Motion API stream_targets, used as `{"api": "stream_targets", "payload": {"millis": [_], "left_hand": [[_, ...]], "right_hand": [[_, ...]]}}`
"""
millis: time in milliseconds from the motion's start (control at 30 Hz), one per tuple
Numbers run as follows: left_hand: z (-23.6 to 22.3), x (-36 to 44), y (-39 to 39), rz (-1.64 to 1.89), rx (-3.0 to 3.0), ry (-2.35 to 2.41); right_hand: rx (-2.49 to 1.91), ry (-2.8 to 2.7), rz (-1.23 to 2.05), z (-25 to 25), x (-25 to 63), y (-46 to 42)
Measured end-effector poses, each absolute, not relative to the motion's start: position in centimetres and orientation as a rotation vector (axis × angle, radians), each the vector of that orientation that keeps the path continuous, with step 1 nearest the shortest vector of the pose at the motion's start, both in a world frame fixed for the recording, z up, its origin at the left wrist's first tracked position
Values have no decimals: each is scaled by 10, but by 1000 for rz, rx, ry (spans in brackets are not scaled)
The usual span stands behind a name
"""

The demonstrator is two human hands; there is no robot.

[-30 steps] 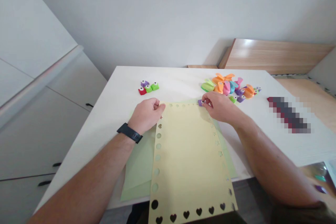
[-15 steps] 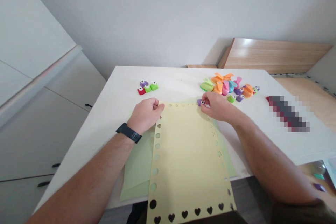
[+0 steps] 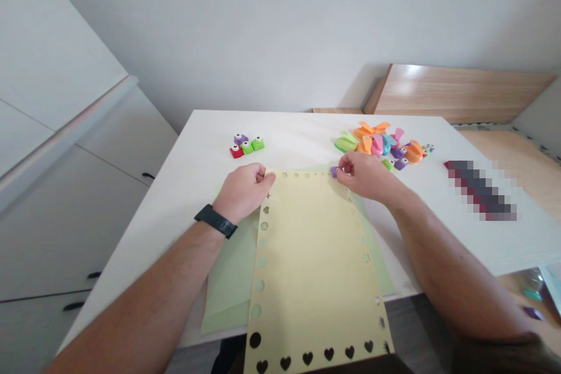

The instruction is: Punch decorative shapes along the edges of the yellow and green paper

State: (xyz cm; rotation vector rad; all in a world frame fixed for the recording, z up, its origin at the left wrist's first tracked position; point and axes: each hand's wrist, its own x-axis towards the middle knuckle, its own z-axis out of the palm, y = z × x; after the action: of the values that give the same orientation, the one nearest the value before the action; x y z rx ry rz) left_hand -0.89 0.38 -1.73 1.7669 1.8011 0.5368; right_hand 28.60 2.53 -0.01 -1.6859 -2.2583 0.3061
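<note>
My left hand point(image 3: 246, 190) pinches the far left corner of a pale yellow paper sheet point(image 3: 318, 257). Shaped holes run along the sheet's edges: hearts near me, circles on the left, small shapes on the far and right sides. At the far right corner, my right hand point(image 3: 362, 174) grips a small purple craft punch point(image 3: 334, 172), which sits at the sheet's edge and is partly covered by my fingers. Under the yellow sheet lies light green paper point(image 3: 230, 280), showing on both sides.
Several small punches point(image 3: 246, 146) in red, green and purple stand at the table's far left. A pile of larger colourful punches point(image 3: 376, 143) lies beyond my right hand. A blurred dark red-edged object point(image 3: 480, 190) rests at right on the white table point(image 3: 175, 187).
My right fingers have closed further over the purple punch, and its eye mark is now hidden. The sheet and my left hand are almost unchanged.
</note>
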Motion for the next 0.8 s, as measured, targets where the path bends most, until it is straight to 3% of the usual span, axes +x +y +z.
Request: {"api": "stream_targets", "payload": {"millis": [800], "left_hand": [[-19, -9, 4, 529, 1778, 1812]], "right_hand": [[-1670, -2285, 383, -6, 286, 29]]}}
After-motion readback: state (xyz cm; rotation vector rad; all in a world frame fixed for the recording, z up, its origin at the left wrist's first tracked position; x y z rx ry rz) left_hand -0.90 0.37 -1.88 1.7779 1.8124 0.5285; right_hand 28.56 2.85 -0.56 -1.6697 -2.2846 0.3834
